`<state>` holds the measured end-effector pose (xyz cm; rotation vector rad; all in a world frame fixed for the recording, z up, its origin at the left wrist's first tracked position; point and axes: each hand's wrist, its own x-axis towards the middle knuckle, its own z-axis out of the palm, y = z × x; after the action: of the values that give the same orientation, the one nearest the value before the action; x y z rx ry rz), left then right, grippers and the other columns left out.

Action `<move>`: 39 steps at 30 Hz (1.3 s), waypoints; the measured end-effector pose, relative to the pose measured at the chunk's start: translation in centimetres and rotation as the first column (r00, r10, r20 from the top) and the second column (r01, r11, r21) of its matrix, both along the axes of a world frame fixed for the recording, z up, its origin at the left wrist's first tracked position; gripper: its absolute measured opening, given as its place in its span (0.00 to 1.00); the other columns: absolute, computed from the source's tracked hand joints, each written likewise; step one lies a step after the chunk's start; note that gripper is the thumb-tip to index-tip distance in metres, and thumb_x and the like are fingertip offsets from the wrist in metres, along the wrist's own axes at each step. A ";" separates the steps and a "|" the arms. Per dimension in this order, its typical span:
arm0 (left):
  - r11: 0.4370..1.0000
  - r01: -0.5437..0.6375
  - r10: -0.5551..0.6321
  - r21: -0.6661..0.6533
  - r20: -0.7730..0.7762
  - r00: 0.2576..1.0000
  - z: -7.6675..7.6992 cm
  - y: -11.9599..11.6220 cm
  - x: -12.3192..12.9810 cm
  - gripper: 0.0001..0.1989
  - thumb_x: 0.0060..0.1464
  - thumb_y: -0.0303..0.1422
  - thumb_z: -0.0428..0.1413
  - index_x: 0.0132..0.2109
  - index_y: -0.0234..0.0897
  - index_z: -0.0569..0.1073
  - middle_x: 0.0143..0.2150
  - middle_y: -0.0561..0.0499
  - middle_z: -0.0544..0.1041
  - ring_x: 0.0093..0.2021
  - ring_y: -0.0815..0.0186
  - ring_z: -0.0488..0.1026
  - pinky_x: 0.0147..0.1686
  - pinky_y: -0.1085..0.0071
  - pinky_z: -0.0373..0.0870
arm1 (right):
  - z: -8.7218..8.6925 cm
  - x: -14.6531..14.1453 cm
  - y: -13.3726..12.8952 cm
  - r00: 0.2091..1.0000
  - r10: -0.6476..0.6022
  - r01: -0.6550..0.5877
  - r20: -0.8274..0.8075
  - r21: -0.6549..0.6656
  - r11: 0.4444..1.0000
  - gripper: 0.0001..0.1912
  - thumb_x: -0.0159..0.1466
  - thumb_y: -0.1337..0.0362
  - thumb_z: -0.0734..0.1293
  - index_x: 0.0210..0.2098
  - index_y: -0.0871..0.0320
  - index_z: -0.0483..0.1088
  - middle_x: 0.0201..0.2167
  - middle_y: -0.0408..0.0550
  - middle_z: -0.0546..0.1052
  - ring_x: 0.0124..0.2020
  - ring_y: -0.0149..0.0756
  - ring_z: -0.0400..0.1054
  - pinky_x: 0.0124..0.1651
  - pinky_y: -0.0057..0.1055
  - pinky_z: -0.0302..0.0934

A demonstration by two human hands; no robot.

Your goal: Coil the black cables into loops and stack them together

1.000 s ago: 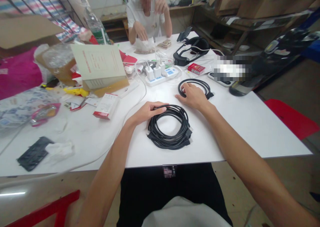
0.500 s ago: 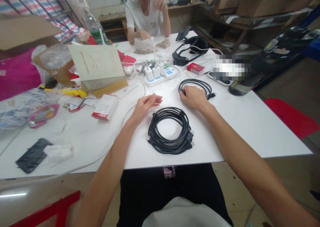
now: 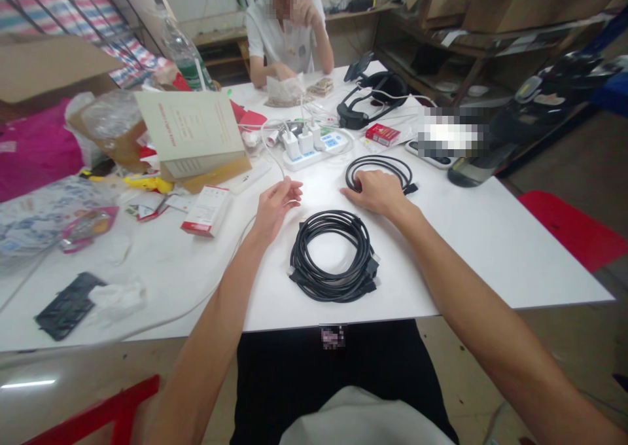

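A thick coil of black cables (image 3: 299, 252) with several plugs at its edge lies on the table in front of me. Left of it, my left hand (image 3: 275, 209) is raised with loosely bent fingers apart and nothing visible in them; a white cord runs close by. Beyond the thick coil, my right hand (image 3: 380, 191) rests over a smaller loop of black cable (image 3: 400, 163). Its fingers curl onto the near side of this loop, while the thumb sticks out to the left. The fingertips are partly hidden. A black plug (image 3: 410, 188) shows beside the right wrist.
Ahead stand a power strip (image 3: 338, 142) with white chargers, a red box (image 3: 383, 134) and a black headset (image 3: 356, 114). A dark bottle (image 3: 473, 170) is on the right. White-red box (image 3: 206, 211) and clutter fill the left. Across the table sits a person (image 3: 284, 39).
My left hand has shifted left and up, its fingers spreading a little. My right hand and the small cable loop have slid slightly left, and the right thumb has moved outward.
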<state>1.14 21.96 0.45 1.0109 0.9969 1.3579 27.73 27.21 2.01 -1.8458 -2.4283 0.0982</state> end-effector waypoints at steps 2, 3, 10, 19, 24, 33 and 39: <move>1.000 0.000 0.000 0.003 -0.003 1.000 0.0 0.0 0.0 0.25 0.56 0.54 0.70 0.43 0.35 0.84 0.38 0.47 0.80 0.36 0.68 0.76 0.40 0.71 0.73 | 0.0 -0.1 0.0 1.000 0.014 -0.014 0.000 0.002 1.000 0.26 0.73 0.42 0.61 0.44 0.59 0.76 0.48 0.64 0.82 0.49 0.57 0.75 0.47 0.42 0.63; 1.000 -0.002 0.002 0.002 -0.006 1.000 0.0 0.0 0.0 0.25 0.56 0.54 0.70 0.43 0.35 0.84 0.38 0.47 0.80 0.36 0.68 0.76 0.40 0.71 0.73 | -0.1 -0.2 0.0 1.000 0.019 -0.019 -0.002 0.003 1.000 0.26 0.73 0.43 0.61 0.44 0.59 0.76 0.48 0.64 0.82 0.49 0.56 0.75 0.47 0.42 0.63; 1.000 0.010 -0.010 0.005 0.001 1.000 -0.1 0.1 0.0 0.24 0.56 0.53 0.70 0.43 0.34 0.84 0.37 0.48 0.79 0.36 0.69 0.75 0.39 0.71 0.72 | -1.1 -2.2 -0.6 0.997 0.032 -0.028 -0.070 0.059 0.998 0.25 0.76 0.46 0.58 0.45 0.60 0.75 0.48 0.64 0.82 0.48 0.53 0.76 0.43 0.38 0.60; 1.000 0.002 -0.002 0.005 0.025 1.000 -0.1 0.1 -0.1 0.25 0.52 0.53 0.73 0.42 0.33 0.85 0.37 0.48 0.77 0.35 0.70 0.74 0.38 0.72 0.72 | -0.4 -0.5 0.4 0.846 0.414 -0.436 -0.337 0.011 0.900 0.28 0.67 0.38 0.70 0.40 0.60 0.73 0.38 0.53 0.80 0.36 0.38 0.69 0.42 0.33 0.58; 1.000 0.003 -0.003 0.002 0.033 0.999 -0.3 0.1 -0.2 0.24 0.52 0.52 0.73 0.42 0.34 0.85 0.37 0.48 0.78 0.35 0.69 0.74 0.38 0.71 0.71 | -0.2 1.5 1.5 0.777 0.444 -0.496 -0.446 -0.002 0.868 0.29 0.61 0.45 0.76 0.51 0.60 0.78 0.47 0.55 0.81 0.46 0.43 0.74 0.53 0.37 0.65; 1.000 0.020 -0.020 0.004 0.025 1.000 -0.2 0.2 -0.2 0.25 0.51 0.53 0.74 0.42 0.34 0.84 0.37 0.48 0.78 0.35 0.69 0.73 0.38 0.71 0.71 | -0.7 2.2 2.2 0.899 0.308 -0.346 -0.311 -0.073 0.936 0.32 0.56 0.36 0.77 0.41 0.59 0.75 0.42 0.53 0.80 0.42 0.42 0.70 0.46 0.35 0.60; 1.000 0.023 -0.023 0.008 0.010 1.000 -0.1 0.1 -0.1 0.24 0.52 0.52 0.73 0.42 0.34 0.84 0.37 0.48 0.78 0.34 0.69 0.73 0.38 0.71 0.71 | -2.1 0.6 1.6 0.939 0.231 -0.204 -0.254 0.130 0.970 0.24 0.71 0.41 0.67 0.39 0.58 0.72 0.40 0.54 0.80 0.39 0.40 0.68 0.41 0.34 0.52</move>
<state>1.07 22.08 0.35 1.0182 0.9702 1.3475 28.34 28.82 -0.06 -1.4129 -2.3868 0.2190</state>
